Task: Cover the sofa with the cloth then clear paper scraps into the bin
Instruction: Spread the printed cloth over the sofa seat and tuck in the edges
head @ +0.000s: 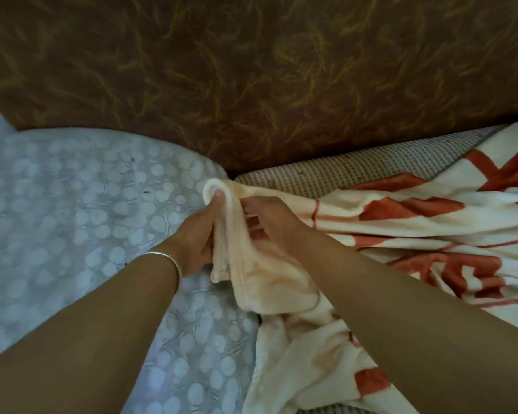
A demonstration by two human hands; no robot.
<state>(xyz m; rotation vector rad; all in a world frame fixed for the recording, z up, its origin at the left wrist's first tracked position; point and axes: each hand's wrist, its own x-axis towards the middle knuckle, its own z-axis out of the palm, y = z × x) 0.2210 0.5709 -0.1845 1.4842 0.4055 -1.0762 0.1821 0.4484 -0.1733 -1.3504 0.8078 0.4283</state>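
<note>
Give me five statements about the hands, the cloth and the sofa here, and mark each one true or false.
1. Both hands grip the cream and orange cloth. True.
2. The left hand wears a bangle at the wrist. True.
3. The cloth already covers the whole seat. False: it lies bunched at the right, with the blue patterned cover bare.
4. The right hand rests empty on the backrest. False: it holds the cloth.
5. The sofa backrest is brown. True.

I'm seeing the cloth (401, 216) looking like soft, matt, fleecy fabric, cream with rust-red print. Sofa back (251, 70) is showing brown velvety upholstery with yellow streaks, the seat (356, 171) a ribbed beige weave. Pale blue cover (72, 189) is looking thin, crinkled. Bracelet (168, 259) is reading as shiny metal.
</note>
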